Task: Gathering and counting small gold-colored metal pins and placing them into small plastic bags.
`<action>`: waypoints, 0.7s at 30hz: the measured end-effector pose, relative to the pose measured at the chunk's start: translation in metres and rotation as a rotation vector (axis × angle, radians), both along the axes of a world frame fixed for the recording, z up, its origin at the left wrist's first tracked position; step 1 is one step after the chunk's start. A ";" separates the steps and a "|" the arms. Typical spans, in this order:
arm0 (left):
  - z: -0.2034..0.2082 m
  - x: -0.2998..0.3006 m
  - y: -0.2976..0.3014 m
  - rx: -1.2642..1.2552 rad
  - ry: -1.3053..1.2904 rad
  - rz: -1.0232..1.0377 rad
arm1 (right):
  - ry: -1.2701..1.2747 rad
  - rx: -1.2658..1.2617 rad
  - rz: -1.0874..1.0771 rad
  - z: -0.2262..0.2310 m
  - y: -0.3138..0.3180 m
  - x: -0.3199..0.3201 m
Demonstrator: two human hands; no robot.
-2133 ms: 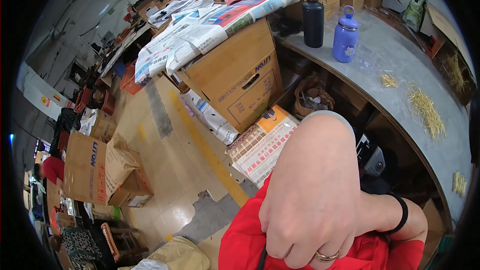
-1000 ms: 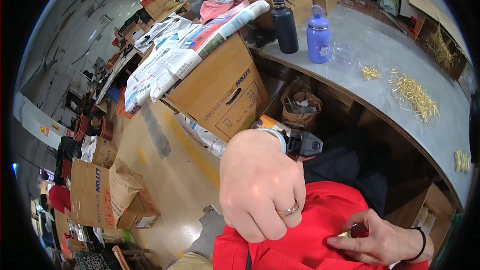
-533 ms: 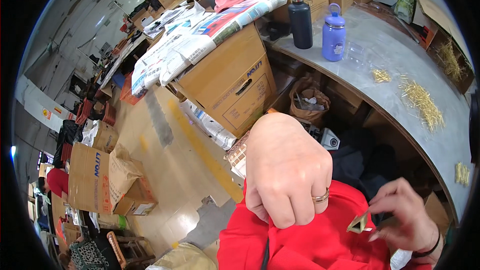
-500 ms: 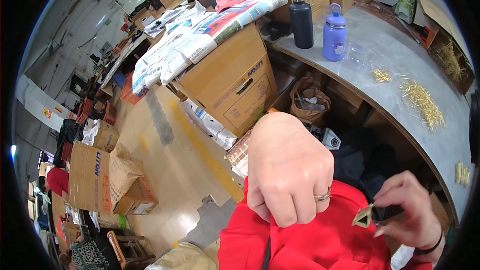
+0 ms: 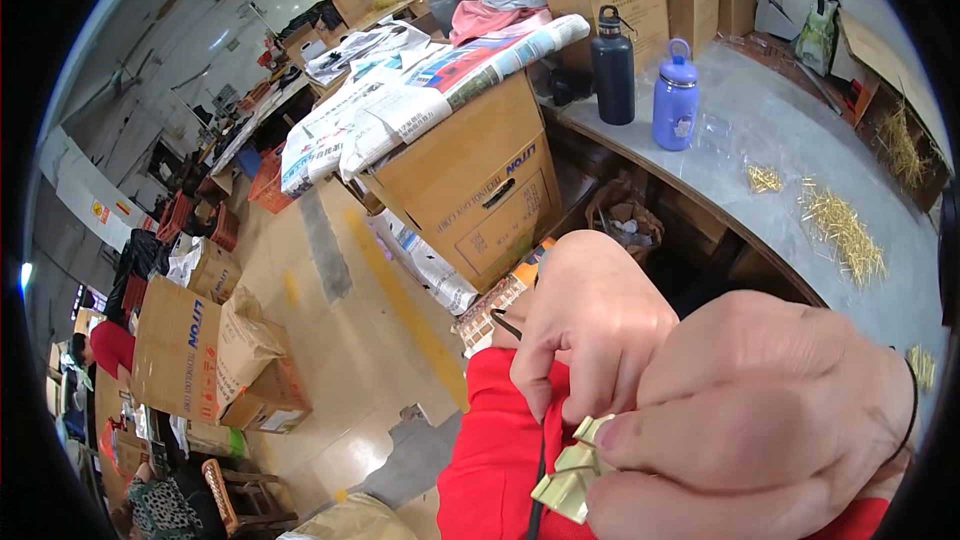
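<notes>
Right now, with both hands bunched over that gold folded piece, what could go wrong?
The gold folded piece is pinched only at the fingertips of the right hand and left hand, above the red garment; a slip could drop it into the lap or onto the floor. Both hands cover most of it, so the fold itself is hard to see and could crease wrongly.

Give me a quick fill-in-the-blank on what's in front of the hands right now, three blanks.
1. Both hands pinch a small folded piece coloured ____.
2. The black bottle stands to the ____ of the purple bottle in the picture.
3. The big cardboard box has ____ lying on top of it.

Missing words: gold; left; newspapers
</notes>
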State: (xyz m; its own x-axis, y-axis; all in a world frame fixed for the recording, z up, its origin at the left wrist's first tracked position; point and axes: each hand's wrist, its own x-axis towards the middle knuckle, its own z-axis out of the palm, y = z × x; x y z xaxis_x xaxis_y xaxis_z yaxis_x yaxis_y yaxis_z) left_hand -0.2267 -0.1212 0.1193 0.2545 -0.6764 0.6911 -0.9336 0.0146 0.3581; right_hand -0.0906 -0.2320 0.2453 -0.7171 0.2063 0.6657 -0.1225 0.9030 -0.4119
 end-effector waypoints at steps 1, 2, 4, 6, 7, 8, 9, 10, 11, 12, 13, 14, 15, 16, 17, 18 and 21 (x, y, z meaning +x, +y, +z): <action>0.003 -0.006 0.000 -0.012 0.015 0.004 | 0.145 0.111 0.069 -0.011 0.009 -0.013; 0.016 -0.014 -0.001 -0.003 0.048 0.022 | 0.202 0.021 0.113 -0.030 0.017 -0.025; 0.016 -0.014 0.004 0.031 0.047 0.020 | 0.221 -0.352 0.166 -0.079 0.031 -0.048; -0.001 -0.011 0.009 0.051 0.019 0.013 | 0.303 -0.480 0.116 -0.091 0.020 -0.055; -0.001 -0.013 0.006 0.045 0.025 0.027 | 0.423 -0.320 0.063 -0.079 0.005 -0.054; -0.001 -0.019 0.002 0.010 0.061 0.057 | 0.386 -0.249 0.063 -0.067 -0.001 -0.050; 0.004 -0.021 0.001 -0.012 0.104 0.064 | 0.352 -0.175 0.060 -0.054 -0.008 -0.044; 0.009 -0.023 -0.001 -0.037 0.147 0.070 | 0.163 -0.190 0.109 -0.042 -0.005 -0.032; 0.015 -0.017 0.007 -0.050 0.190 0.036 | 0.050 -0.120 0.101 -0.039 0.002 -0.027; 0.016 -0.011 0.013 -0.040 0.192 0.008 | -0.060 -0.050 0.096 -0.036 0.010 -0.021; 0.014 -0.004 0.019 -0.033 0.193 -0.023 | -0.092 0.104 0.051 -0.036 0.019 -0.018; 0.019 -0.002 0.017 0.001 0.173 -0.019 | -0.118 0.170 0.050 -0.031 0.018 -0.015; 0.021 -0.006 0.012 0.001 0.187 0.003 | -0.139 0.237 0.063 -0.027 0.015 -0.017; 0.023 -0.010 0.009 0.002 0.199 0.021 | -0.176 0.206 0.092 -0.020 0.009 -0.016; 0.022 -0.014 0.009 -0.026 0.244 0.040 | -0.138 0.202 0.101 -0.022 0.006 -0.019; 0.022 -0.018 0.007 -0.044 0.276 0.060 | -0.099 0.196 0.110 -0.024 0.004 -0.020; 0.024 -0.021 0.004 -0.060 0.325 0.081 | 0.071 0.256 0.098 -0.041 0.003 -0.034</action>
State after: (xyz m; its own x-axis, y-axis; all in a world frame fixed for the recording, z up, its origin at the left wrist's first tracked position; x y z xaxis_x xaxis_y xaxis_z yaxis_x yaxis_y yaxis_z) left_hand -0.2479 -0.1170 0.1430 0.5191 -0.6059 0.6029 -0.7698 -0.0248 0.6379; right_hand -0.1246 -0.2291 0.2042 -0.6749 -0.0429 0.7366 -0.2349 0.9589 -0.1594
